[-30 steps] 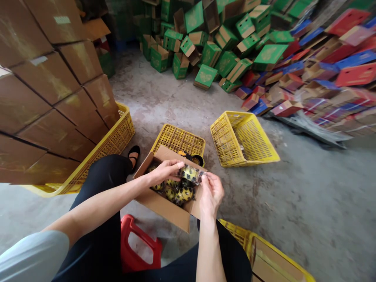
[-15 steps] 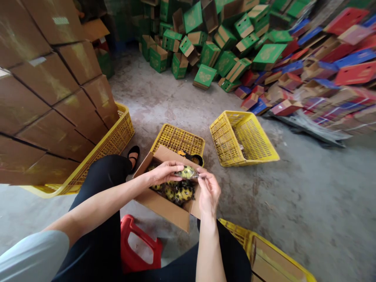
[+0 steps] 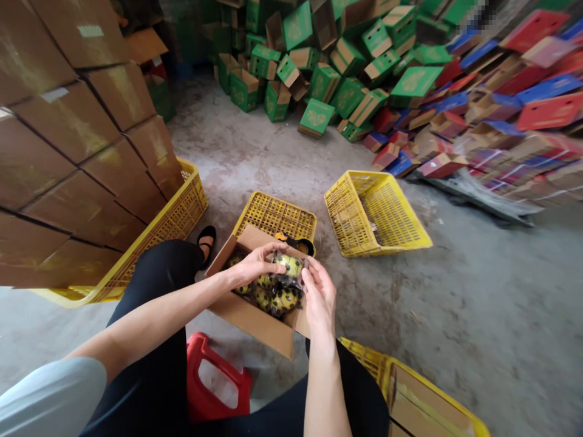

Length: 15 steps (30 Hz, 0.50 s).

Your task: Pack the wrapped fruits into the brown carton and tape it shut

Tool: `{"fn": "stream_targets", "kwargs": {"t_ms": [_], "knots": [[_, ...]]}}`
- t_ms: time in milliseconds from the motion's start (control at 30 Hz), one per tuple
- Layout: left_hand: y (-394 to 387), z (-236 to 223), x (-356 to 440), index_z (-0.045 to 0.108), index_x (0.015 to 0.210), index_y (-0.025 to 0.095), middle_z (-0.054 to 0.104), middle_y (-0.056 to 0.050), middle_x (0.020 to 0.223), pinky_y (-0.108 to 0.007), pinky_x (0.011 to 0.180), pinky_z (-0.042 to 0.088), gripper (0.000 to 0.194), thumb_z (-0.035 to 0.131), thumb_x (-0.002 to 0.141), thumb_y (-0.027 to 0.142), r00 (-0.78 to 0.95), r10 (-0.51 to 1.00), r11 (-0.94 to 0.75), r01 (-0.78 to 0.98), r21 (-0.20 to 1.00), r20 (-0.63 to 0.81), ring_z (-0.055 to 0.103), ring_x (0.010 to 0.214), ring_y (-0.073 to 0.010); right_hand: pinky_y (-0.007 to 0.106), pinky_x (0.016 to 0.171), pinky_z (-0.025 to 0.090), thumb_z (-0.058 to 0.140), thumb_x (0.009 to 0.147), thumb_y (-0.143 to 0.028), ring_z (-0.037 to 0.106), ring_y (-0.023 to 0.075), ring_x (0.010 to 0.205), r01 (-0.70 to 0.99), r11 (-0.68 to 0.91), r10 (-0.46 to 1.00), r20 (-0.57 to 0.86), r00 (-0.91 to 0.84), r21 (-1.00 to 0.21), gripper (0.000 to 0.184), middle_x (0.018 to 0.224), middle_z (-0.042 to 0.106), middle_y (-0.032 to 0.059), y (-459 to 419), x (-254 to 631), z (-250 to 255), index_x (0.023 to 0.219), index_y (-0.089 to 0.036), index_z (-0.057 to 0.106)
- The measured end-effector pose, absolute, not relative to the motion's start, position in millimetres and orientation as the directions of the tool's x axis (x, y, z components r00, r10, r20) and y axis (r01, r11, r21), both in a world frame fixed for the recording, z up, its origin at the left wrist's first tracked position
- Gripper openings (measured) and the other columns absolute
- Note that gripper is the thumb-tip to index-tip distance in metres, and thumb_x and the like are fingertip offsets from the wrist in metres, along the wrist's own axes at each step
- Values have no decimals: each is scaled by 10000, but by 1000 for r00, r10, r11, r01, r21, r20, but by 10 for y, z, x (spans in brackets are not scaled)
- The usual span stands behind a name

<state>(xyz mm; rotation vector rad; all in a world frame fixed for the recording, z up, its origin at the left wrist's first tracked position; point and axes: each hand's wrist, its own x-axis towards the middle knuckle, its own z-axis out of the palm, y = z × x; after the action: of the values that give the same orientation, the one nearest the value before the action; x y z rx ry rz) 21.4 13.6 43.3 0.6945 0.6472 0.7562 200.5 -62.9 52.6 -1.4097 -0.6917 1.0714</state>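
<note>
A small yellow ball with black patches [image 3: 288, 264], wrapped in clear plastic, is held between both hands over the open cardboard box [image 3: 259, 318]. My left hand [image 3: 257, 264] grips its left side, thumb on the front and fingers behind. At the right edge, my right hand [image 3: 320, 291] pinches the plastic between thumb and fingers. Below the hands, several more wrapped yellow-and-black balls [image 3: 285, 300] lie in the box; the hands partly hide them.
Beneath the box is an upturned yellow crate [image 3: 277, 212], with a roll of tape [image 3: 304, 246] on it. Another yellow crate [image 3: 396, 212] stands to the right. Stacked cartons [image 3: 73, 121] rise on the left. A red stool [image 3: 195, 370] is near my legs. Green boxes [image 3: 316, 115] lie heaped behind.
The ball has turned in my hands, so more of its round patterned face shows. My right hand has shifted slightly left, closer to it.
</note>
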Motion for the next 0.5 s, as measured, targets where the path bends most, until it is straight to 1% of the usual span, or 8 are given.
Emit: {"fn": "stream_targets", "kwargs": {"t_ms": [67, 133, 233, 367, 433, 500], "knots": [[136, 427, 220, 648, 1363, 218, 726, -85, 1229, -280, 885, 529, 837, 1011, 609, 237, 562, 782, 546, -411, 730, -269, 715, 973, -173, 437, 964, 581, 847, 786, -437, 729, 292, 1108, -178, -133, 890, -196, 412, -975, 526, 1229, 771, 111, -622, 2009, 527, 1255, -234, 728], [134, 421, 224, 620, 1413, 212, 731, -112, 1239, -311, 926, 525, 857, 1000, 648, 290, 594, 747, 597, -403, 694, -298, 723, 1018, -202, 434, 960, 579, 847, 786, -418, 733, 286, 1095, -174, -122, 887, -186, 422, -977, 476, 1206, 777, 111, -618, 2009, 534, 1209, -228, 737], [131, 414, 222, 672, 1349, 168, 757, -130, 1184, -322, 958, 516, 768, 987, 677, 365, 648, 687, 655, -355, 668, -329, 731, 1022, -218, 433, 994, 559, 855, 776, -378, 727, 278, 1109, -173, -109, 879, -176, 444, -979, 422, 1193, 779, 108, -616, 2008, 532, 1153, -224, 746], [138, 416, 203, 739, 1241, 146, 767, -136, 1166, -282, 856, 523, 691, 988, 657, 420, 675, 652, 651, -263, 713, -346, 729, 989, -215, 432, 1013, 540, 859, 764, -357, 724, 273, 1111, -185, -103, 863, -180, 471, -977, 400, 1180, 779, 106, -617, 2006, 527, 1124, -217, 755], [142, 416, 195, 747, 1235, 147, 772, -133, 1150, -276, 819, 518, 694, 989, 648, 427, 667, 660, 629, -238, 740, -347, 727, 957, -209, 429, 999, 544, 857, 761, -362, 728, 273, 1095, -182, -107, 860, -182, 476, -978, 418, 1164, 783, 104, -618, 2006, 541, 1138, -215, 752], [142, 414, 191, 755, 1216, 140, 779, -127, 1118, -285, 842, 517, 684, 994, 638, 418, 650, 686, 596, -245, 764, -327, 727, 934, -204, 426, 976, 551, 858, 761, -375, 731, 275, 1085, -188, -113, 866, -189, 464, -976, 473, 1153, 786, 100, -619, 2006, 563, 1191, -224, 734]]}}
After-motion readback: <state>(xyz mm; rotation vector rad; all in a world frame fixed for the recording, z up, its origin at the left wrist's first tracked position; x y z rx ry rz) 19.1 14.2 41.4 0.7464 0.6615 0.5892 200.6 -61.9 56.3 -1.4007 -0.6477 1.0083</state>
